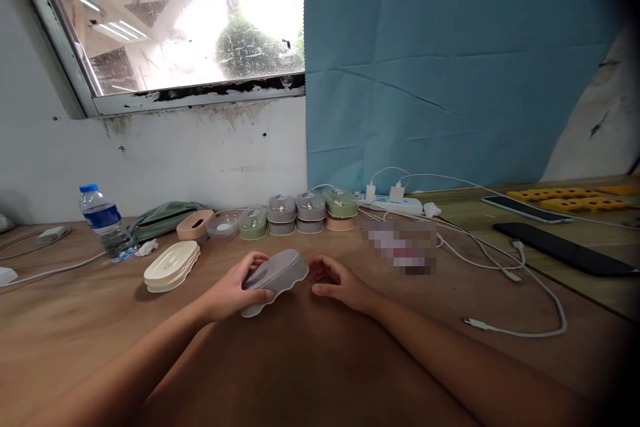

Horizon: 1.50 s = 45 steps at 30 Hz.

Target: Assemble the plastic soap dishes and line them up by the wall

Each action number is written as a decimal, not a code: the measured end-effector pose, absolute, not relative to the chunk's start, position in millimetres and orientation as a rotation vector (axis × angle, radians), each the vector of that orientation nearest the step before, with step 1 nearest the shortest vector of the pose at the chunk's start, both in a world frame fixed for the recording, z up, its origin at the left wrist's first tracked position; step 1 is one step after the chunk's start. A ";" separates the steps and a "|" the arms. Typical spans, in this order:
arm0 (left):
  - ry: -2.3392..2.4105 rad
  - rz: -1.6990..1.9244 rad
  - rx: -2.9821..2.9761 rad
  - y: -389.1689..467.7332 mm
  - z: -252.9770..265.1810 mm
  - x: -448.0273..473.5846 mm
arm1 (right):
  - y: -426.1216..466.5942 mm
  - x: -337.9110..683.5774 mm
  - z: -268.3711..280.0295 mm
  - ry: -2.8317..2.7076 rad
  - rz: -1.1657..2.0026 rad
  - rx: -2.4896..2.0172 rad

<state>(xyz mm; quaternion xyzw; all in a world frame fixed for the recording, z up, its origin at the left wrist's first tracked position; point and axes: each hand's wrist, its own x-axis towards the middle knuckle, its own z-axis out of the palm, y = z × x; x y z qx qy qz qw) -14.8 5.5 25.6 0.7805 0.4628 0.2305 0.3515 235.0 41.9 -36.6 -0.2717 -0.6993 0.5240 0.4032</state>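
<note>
My left hand [243,290] grips a grey oval plastic box part with a wavy rim [277,272], thumb on the near side and fingers behind it. It is tilted above the brown tabletop. Just to its right, my right hand [340,283] is open, with curled fingers and the thumb apart; I see nothing in it. Left of my hands lies a stack of cream oval dishes with wavy edges [173,263]. Behind them stand several lidded oval boxes: a green one [253,223], stacked grey ones [282,213], and a green one over peach [341,209].
A peach lid-like piece [195,224], a clear round-cornered container [223,225], a green pouch [165,219] and a water bottle [105,221] stand back left. Right are a power strip [395,203], white cables [530,333], a black phone [565,249] and a blurred patch [400,247].
</note>
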 end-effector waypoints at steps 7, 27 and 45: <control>1.224 0.872 1.828 -3.4 -17.2 14.2 | 25.1 227.4 -27.8 -1.499 1.600 -0.663; 1.056 1.308 1.406 2.9 -36.3 30.4 | 31.4 227.4 -29.8 -1.116 1.640 -0.764; 2.590 0.738 1.586 179.8 60.3 -175.2 | 52.6 242.3 -27.4 -0.888 1.559 -0.864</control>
